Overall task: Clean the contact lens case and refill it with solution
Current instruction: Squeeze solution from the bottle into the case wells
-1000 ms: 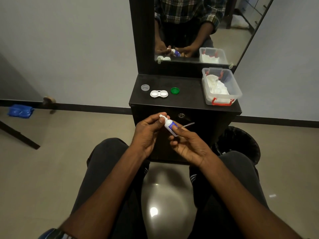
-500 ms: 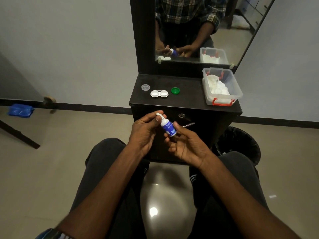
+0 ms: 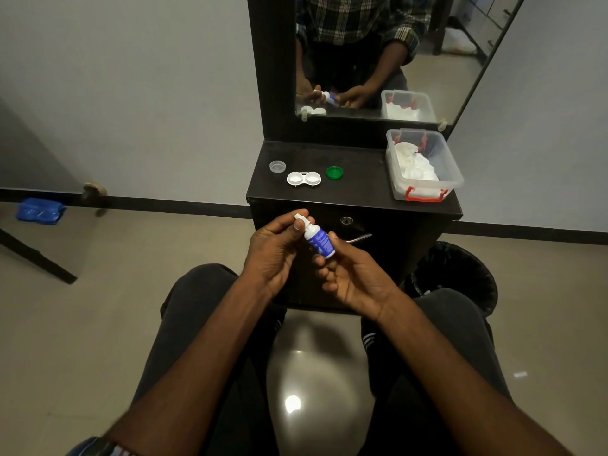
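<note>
A small solution bottle with a blue label and a white cap is held in front of the black cabinet, tilted up and to the left. My right hand grips its lower body. My left hand pinches the white cap between thumb and fingers. The open white contact lens case lies on the black cabinet top. Left of the case lies a clear lid, and right of it a green lid.
A clear plastic box with red clips and white tissue inside stands at the cabinet top's right end. A mirror rises behind it. A black waste bin stands on the floor at right. My knees flank the cabinet.
Both hands shifted slightly left and up with the bottle, which now stands more upright. My left fingers stay on the cap.
</note>
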